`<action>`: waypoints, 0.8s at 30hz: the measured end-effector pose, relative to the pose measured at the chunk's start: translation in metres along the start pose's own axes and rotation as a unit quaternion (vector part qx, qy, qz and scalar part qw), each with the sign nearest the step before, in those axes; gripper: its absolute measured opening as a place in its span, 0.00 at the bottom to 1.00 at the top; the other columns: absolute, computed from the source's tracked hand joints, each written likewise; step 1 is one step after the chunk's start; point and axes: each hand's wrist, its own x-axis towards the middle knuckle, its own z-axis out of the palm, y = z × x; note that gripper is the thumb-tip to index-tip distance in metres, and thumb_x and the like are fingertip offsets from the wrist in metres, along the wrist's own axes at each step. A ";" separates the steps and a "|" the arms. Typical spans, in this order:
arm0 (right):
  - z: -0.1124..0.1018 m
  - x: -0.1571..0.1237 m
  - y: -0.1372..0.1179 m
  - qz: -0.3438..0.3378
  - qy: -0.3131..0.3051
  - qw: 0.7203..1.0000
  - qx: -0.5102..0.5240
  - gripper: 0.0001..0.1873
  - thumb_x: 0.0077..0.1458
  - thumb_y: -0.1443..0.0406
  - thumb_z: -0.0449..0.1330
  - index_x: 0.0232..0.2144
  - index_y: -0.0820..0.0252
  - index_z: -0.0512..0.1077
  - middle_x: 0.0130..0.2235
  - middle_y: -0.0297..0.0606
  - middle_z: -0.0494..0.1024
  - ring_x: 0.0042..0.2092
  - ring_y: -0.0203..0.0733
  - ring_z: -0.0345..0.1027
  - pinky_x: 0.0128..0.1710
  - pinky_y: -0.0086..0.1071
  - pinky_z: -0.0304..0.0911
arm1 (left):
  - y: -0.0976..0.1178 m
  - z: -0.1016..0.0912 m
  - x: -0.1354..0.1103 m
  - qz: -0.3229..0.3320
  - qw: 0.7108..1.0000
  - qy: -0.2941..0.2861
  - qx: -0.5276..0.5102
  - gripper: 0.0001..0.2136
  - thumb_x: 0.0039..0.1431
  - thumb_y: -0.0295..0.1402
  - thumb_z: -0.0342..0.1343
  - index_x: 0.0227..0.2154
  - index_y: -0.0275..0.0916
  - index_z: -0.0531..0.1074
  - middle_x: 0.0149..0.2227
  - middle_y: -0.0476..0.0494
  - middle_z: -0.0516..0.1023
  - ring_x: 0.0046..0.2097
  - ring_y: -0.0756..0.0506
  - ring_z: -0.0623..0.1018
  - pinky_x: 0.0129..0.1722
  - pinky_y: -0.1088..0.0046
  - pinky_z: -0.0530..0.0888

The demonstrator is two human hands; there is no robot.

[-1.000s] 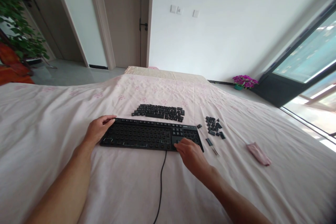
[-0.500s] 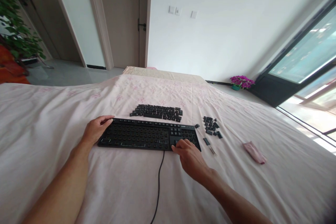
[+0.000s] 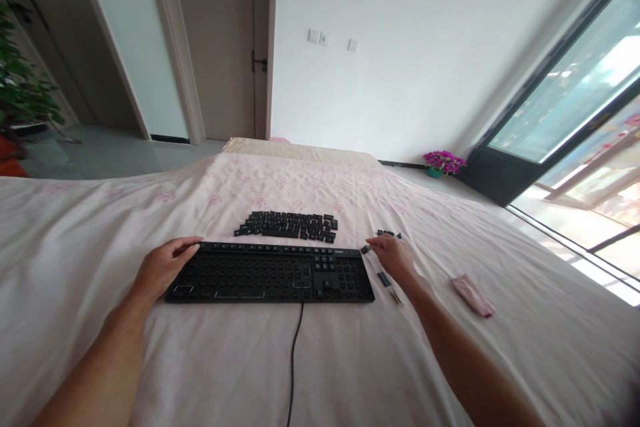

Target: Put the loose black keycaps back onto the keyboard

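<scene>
A black keyboard (image 3: 250,273) lies flat on the pink cloth, most of its main keys stripped off and its cable running toward me. My left hand (image 3: 165,265) grips its far left corner, thumb on top. Beyond the right end, my right hand (image 3: 393,253) has its fingertips pinched at a small black keycap (image 3: 365,249) on the cloth. A keycap puller (image 3: 384,279) with wire prongs rests just right of the keyboard. Under and behind my right hand, a group of loose keycaps (image 3: 387,233) is mostly hidden.
Rows of removed keycaps (image 3: 290,225) are laid out behind the keyboard. A folded pink cloth pouch (image 3: 473,295) lies to the right. The floral sheet (image 3: 215,360) is wrinkled, and the black cable (image 3: 295,353) crosses it.
My right hand has left the keyboard's arrow-key area and moved right and away, to the single keycap. My left hand keeps its hold on the corner. The view has shifted slightly.
</scene>
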 end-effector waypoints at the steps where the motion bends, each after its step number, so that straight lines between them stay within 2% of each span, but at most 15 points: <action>1: 0.001 0.000 -0.001 -0.013 -0.007 1.000 -0.008 0.13 0.57 0.63 0.55 0.41 0.50 0.78 0.43 0.35 0.77 0.45 0.41 0.69 0.40 0.31 0.59 | 0.001 0.000 0.000 -0.003 1.000 0.001 -0.001 0.20 0.53 0.48 0.52 0.44 0.44 0.76 0.43 0.46 0.80 0.45 0.42 0.78 0.45 0.69 0.72; 8: 0.006 -0.001 -0.008 -0.097 -0.060 0.990 -0.086 0.12 0.56 0.65 0.56 0.38 0.49 0.78 0.40 0.38 0.74 0.46 0.42 0.65 0.38 0.29 0.57 | 0.002 0.000 -0.001 -0.014 1.000 -0.004 -0.015 0.19 0.53 0.47 0.52 0.44 0.44 0.76 0.44 0.47 0.80 0.45 0.43 0.77 0.46 0.71 0.71; 16: 0.007 0.007 -0.010 -0.082 -0.094 0.985 -0.120 0.12 0.56 0.67 0.55 0.37 0.54 0.78 0.40 0.39 0.74 0.43 0.40 0.67 0.36 0.28 0.57 | -0.002 0.001 0.000 -0.017 1.000 -0.010 -0.024 0.19 0.54 0.46 0.53 0.45 0.45 0.75 0.46 0.48 0.79 0.47 0.43 0.77 0.46 0.73 0.71; 18: 0.008 0.008 -0.010 -0.087 -0.091 0.985 -0.115 0.11 0.55 0.67 0.55 0.36 0.55 0.77 0.40 0.39 0.74 0.43 0.40 0.67 0.36 0.28 0.57 | -0.002 0.001 0.000 -0.017 1.000 -0.009 -0.022 0.19 0.54 0.46 0.52 0.45 0.45 0.75 0.46 0.48 0.79 0.47 0.43 0.77 0.46 0.72 0.72; 21: 0.008 0.008 -0.009 -0.131 -0.090 0.984 -0.080 0.11 0.55 0.69 0.55 0.35 0.56 0.77 0.40 0.38 0.75 0.45 0.40 0.67 0.40 0.29 0.58 | -0.001 0.001 -0.001 -0.014 1.000 -0.007 -0.019 0.19 0.54 0.46 0.52 0.45 0.45 0.76 0.46 0.48 0.79 0.47 0.43 0.77 0.46 0.72 0.72; 24: 0.007 0.009 -0.005 -0.158 -0.094 0.983 -0.023 0.14 0.55 0.70 0.54 0.38 0.56 0.77 0.41 0.38 0.76 0.46 0.40 0.67 0.45 0.30 0.58 | -0.002 0.001 0.000 -0.009 1.000 -0.003 -0.018 0.19 0.53 0.46 0.52 0.44 0.45 0.76 0.46 0.48 0.79 0.46 0.43 0.77 0.47 0.72 0.71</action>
